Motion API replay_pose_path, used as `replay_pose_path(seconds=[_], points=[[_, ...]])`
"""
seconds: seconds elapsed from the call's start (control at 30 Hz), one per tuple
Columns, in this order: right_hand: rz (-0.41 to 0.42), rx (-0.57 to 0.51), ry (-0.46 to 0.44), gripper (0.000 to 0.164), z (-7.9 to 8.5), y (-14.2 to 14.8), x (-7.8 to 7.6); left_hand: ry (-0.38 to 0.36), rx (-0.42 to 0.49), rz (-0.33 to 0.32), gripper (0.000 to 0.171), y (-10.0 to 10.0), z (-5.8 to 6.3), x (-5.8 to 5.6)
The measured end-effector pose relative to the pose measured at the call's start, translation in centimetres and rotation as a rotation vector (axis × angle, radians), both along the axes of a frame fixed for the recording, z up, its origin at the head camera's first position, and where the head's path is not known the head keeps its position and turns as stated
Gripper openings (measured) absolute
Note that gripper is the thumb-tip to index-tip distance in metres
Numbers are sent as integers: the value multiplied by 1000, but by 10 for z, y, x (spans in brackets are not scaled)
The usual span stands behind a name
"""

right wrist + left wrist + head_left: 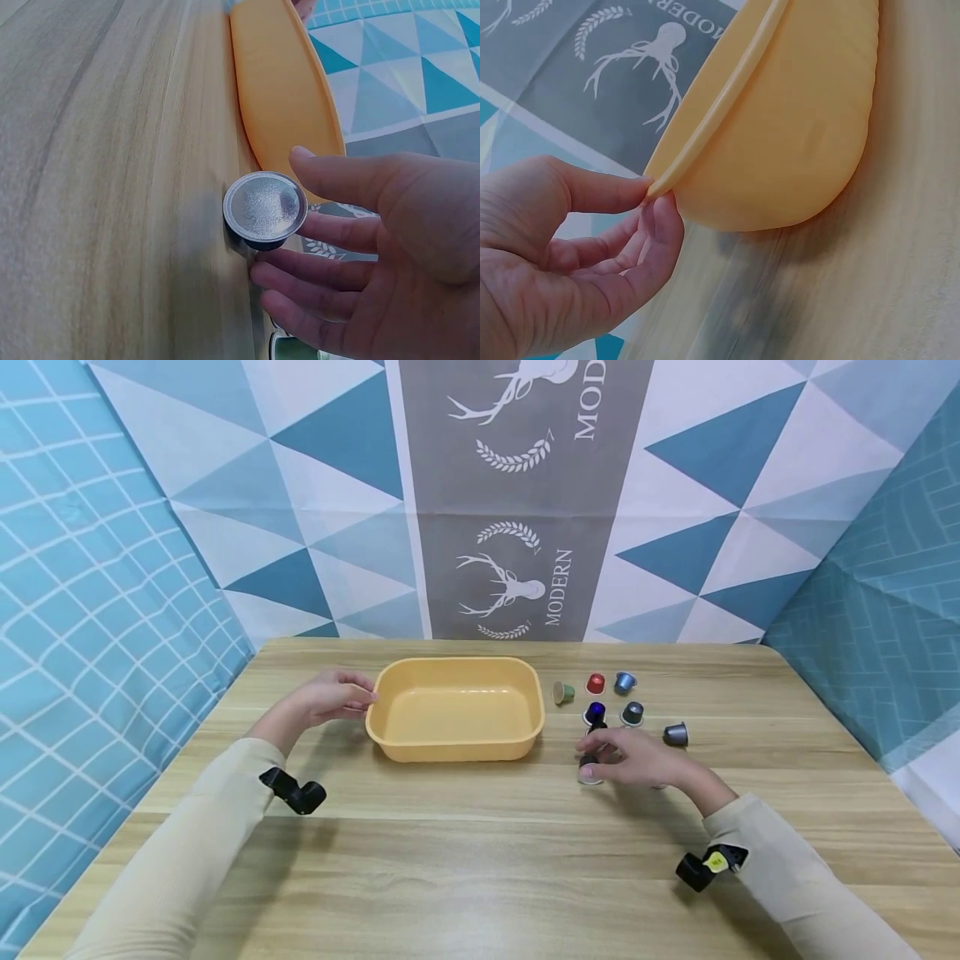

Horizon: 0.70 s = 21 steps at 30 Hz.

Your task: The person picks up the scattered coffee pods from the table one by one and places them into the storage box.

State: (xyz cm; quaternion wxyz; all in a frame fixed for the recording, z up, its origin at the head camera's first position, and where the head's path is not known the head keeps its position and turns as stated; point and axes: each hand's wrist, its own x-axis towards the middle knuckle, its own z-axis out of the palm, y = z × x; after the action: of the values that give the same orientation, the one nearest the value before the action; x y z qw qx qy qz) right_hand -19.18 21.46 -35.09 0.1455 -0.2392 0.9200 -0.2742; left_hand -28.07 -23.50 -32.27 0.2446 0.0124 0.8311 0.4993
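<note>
My left hand (333, 696) pinches the left rim of a yellow plastic basin (455, 750) between thumb and fingers, which the left wrist view shows close up. The basin stands on the table with nothing inside it. To its right, my right hand (633, 756) is low over the table, fingers spread loosely around a black coffee capsule (591, 774). In the right wrist view that capsule (264, 210) turns its silver foil lid to the camera; a gap shows between it and the thumb. The right hand partly covers other capsules in the head view.
Behind the right hand lie a green capsule (563, 693), a red one (596, 683), a light blue one (624, 682), a dark blue one (595, 712) and a grey-green one (632, 713). A dark grey capsule (676, 734) lies on its side farther right. Patterned cloth (517, 485) backs the wooden table (465, 860).
</note>
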Motion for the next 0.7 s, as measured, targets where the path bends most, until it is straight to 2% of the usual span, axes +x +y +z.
replay_pose_path(seconds=[0.17,0.7], points=[[8,5,8,40,-2,2,-2,13,2,-1,35,3,-1,5],[7,-8,10,36,-4,3,-1,22,59,-5,37,16,-6,25]])
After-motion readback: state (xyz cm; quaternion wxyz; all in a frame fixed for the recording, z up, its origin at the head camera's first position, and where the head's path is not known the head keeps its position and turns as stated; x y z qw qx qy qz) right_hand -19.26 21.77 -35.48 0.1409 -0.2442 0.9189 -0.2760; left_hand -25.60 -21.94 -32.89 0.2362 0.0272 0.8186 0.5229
